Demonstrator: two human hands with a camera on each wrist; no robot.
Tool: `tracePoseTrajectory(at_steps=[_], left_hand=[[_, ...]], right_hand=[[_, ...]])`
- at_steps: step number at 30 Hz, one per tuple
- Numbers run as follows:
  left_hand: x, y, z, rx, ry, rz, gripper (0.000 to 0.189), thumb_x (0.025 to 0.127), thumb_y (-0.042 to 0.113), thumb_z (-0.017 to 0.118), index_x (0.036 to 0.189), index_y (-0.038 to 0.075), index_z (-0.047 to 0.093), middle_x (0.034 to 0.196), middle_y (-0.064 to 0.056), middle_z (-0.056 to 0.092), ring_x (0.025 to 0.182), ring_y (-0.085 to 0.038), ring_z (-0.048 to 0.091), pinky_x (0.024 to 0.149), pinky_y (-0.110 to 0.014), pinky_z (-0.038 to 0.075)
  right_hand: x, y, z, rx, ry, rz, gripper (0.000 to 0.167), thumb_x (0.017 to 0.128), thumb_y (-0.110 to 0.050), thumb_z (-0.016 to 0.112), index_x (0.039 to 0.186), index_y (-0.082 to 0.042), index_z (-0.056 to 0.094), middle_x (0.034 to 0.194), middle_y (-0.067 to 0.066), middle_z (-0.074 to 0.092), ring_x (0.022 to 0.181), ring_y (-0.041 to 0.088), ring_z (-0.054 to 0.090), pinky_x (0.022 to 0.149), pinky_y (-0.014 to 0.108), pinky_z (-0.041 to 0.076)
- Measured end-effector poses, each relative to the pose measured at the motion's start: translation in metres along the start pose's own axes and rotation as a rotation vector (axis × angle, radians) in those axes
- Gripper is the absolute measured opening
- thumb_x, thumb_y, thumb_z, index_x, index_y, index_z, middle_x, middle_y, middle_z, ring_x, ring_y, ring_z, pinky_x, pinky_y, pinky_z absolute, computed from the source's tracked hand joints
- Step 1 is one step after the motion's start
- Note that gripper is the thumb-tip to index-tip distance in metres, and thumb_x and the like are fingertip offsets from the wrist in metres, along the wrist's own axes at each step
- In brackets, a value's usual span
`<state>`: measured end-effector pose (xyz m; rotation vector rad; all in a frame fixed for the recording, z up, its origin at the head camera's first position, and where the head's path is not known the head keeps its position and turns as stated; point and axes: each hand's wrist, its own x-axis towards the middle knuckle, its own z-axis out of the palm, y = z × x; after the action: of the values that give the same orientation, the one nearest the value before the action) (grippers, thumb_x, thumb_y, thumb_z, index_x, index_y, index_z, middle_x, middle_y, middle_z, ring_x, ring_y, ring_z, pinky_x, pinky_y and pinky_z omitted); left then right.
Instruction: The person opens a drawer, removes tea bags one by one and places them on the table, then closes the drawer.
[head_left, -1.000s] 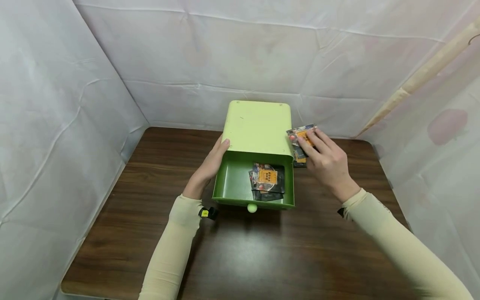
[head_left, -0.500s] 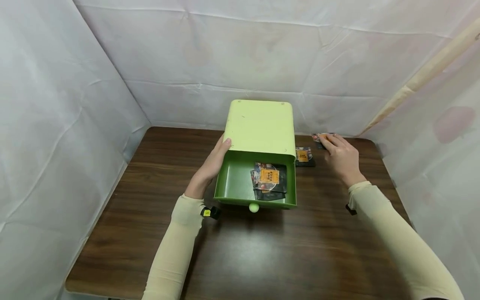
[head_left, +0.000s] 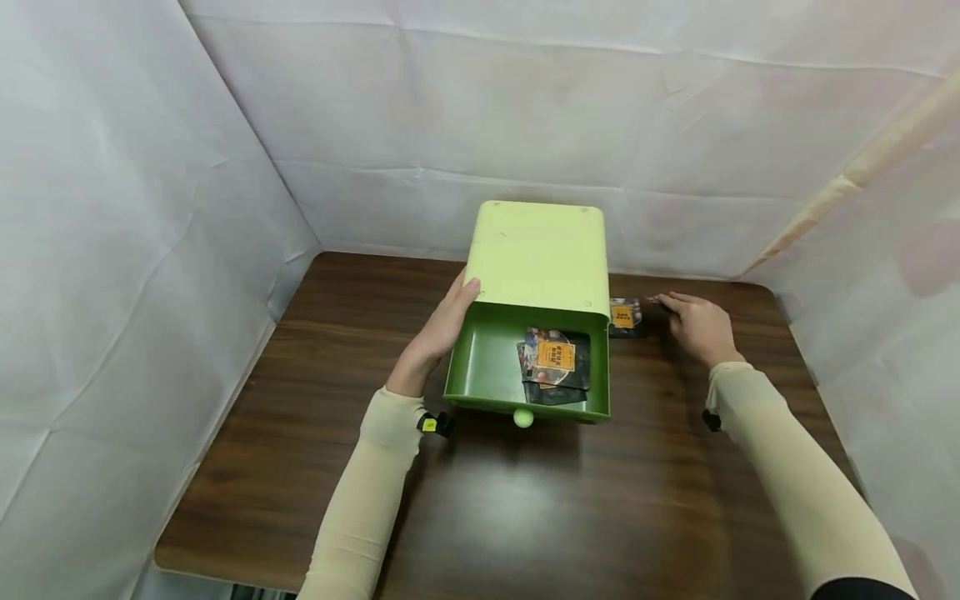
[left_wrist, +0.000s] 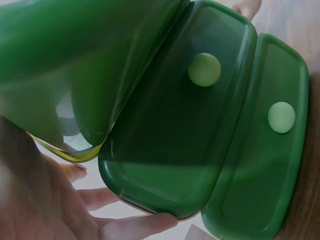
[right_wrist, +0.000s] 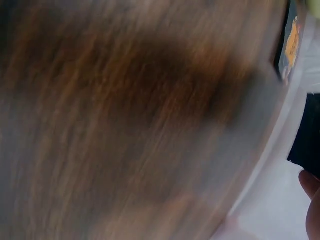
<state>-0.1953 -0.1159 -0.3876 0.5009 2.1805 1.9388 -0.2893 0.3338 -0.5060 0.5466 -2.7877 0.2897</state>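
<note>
Both hands are occupied: my left hand (head_left: pixel 441 331) on the drawer cabinet (head_left: pixel 538 254), my right hand (head_left: pixel 703 327) on a flat packet (head_left: pixel 659 303). Held packet: thin and dark, seen nearly edge-on from the head and as a plain black face at the right wrist; located right of the cabinet, near a second packet (head_left: pixel 623 317) with an orange label, lying on the counter (head_left: pixel 315 417). Cabinet: pale lime shell, green top drawer (head_left: pixel 487 358) pulled out, two lower drawer fronts (left_wrist: pixel 160 125) closed, each with a round knob. Overlapping dark packets (head_left: pixel 556 356) lie in the drawer's right part, the upper one orange-labelled. Left hand: open, fingers extended along the cabinet's side, thumb at its top edge. Right hand: closed to a pinch on the held packet; whether that packet touches the counter, I cannot tell.
</note>
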Motion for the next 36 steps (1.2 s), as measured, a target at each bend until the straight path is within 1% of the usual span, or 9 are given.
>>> tracePoseTrajectory(at_steps=[3, 10, 14, 18, 20, 23, 25, 27, 36], left_hand=[[-0.001, -0.002, 0.002, -0.003, 0.012, -0.002, 0.059, 0.108, 0.036, 0.025, 0.158, 0.016, 0.000, 0.154, -0.013, 0.018, 0.120, -0.029, 0.040, 0.096, -0.045, 0.038], [-0.005, -0.003, 0.002, 0.004, 0.002, -0.002, 0.060, 0.108, 0.037, 0.025, 0.157, 0.017, -0.001, 0.159, -0.008, 0.008, 0.132, -0.026, 0.030, 0.104, -0.046, 0.030], [-0.007, -0.002, -0.001, 0.000, -0.002, 0.010, 0.060, 0.108, 0.038, 0.025, 0.157, 0.018, -0.003, 0.160, -0.006, 0.004, 0.137, -0.024, 0.024, 0.107, -0.048, 0.025], [-0.010, 0.000, -0.003, 0.011, -0.001, 0.000, 0.060, 0.108, 0.038, 0.025, 0.157, 0.018, -0.003, 0.160, -0.005, 0.003, 0.138, -0.022, 0.021, 0.108, -0.048, 0.023], [-0.011, 0.000, -0.003, 0.015, -0.002, -0.003, 0.060, 0.108, 0.038, 0.025, 0.157, 0.018, -0.003, 0.160, -0.005, 0.003, 0.139, -0.022, 0.020, 0.108, -0.049, 0.022], [-0.011, 0.001, -0.003, 0.026, 0.000, -0.003, 0.060, 0.108, 0.038, 0.024, 0.157, 0.018, -0.004, 0.161, -0.004, 0.000, 0.142, -0.020, 0.014, 0.110, -0.048, 0.019], [-0.011, 0.002, -0.003, 0.034, 0.002, -0.007, 0.060, 0.108, 0.038, 0.024, 0.157, 0.018, -0.004, 0.161, -0.004, -0.001, 0.143, -0.019, 0.011, 0.110, -0.048, 0.017], [-0.011, 0.002, -0.003, 0.038, 0.001, -0.010, 0.060, 0.108, 0.039, 0.024, 0.157, 0.017, -0.004, 0.161, -0.004, -0.002, 0.143, -0.018, 0.008, 0.111, -0.048, 0.016], [-0.008, 0.002, 0.001, 0.035, -0.015, -0.008, 0.060, 0.108, 0.037, 0.024, 0.157, 0.015, -0.004, 0.161, -0.006, -0.001, 0.143, -0.020, 0.010, 0.110, -0.048, 0.017]], right_hand=[[0.000, 0.003, 0.005, 0.020, -0.054, 0.019, 0.043, 0.091, 0.000, 0.053, 0.133, -0.002, 0.060, 0.132, 0.024, 0.055, 0.039, 0.021, 0.037, 0.039, 0.035, 0.028], [0.001, 0.009, 0.015, 0.034, -0.164, 0.080, 0.042, 0.092, 0.000, 0.053, 0.133, -0.003, 0.060, 0.129, 0.025, 0.057, 0.047, 0.024, 0.045, 0.043, 0.037, 0.032], [0.000, 0.013, 0.015, 0.045, -0.242, 0.083, 0.047, 0.090, -0.001, 0.056, 0.137, -0.006, 0.057, 0.128, 0.026, 0.057, 0.046, 0.023, 0.042, 0.045, 0.038, 0.031], [0.000, 0.013, 0.013, 0.075, -0.379, 0.077, 0.051, 0.092, -0.009, 0.060, 0.142, -0.007, 0.051, 0.121, 0.031, 0.059, 0.043, 0.019, 0.040, 0.047, 0.038, 0.035], [0.001, 0.012, 0.011, 0.096, -0.455, 0.092, 0.053, 0.093, -0.014, 0.061, 0.143, -0.004, 0.048, 0.105, 0.031, 0.065, 0.042, 0.016, 0.039, 0.050, 0.039, 0.036], [0.001, 0.010, 0.007, 0.131, -0.530, 0.108, 0.057, 0.093, -0.017, 0.061, 0.145, -0.001, 0.045, 0.122, 0.033, 0.057, 0.042, 0.015, 0.038, 0.052, 0.039, 0.037], [0.000, 0.008, 0.005, 0.153, -0.548, 0.103, 0.057, 0.092, -0.017, 0.060, 0.145, -0.001, 0.045, 0.131, 0.031, 0.052, 0.041, 0.015, 0.032, 0.050, 0.038, 0.036], [-0.001, 0.008, 0.005, 0.159, -0.546, 0.094, 0.055, 0.092, -0.015, 0.060, 0.144, -0.003, 0.047, 0.148, 0.030, 0.032, 0.041, 0.016, 0.033, 0.049, 0.037, 0.035], [-0.011, 0.010, 0.006, 0.150, -0.530, 0.121, 0.052, 0.091, -0.014, 0.061, 0.141, -0.004, 0.051, 0.150, 0.027, 0.031, 0.046, 0.020, 0.042, 0.057, 0.042, 0.038]])
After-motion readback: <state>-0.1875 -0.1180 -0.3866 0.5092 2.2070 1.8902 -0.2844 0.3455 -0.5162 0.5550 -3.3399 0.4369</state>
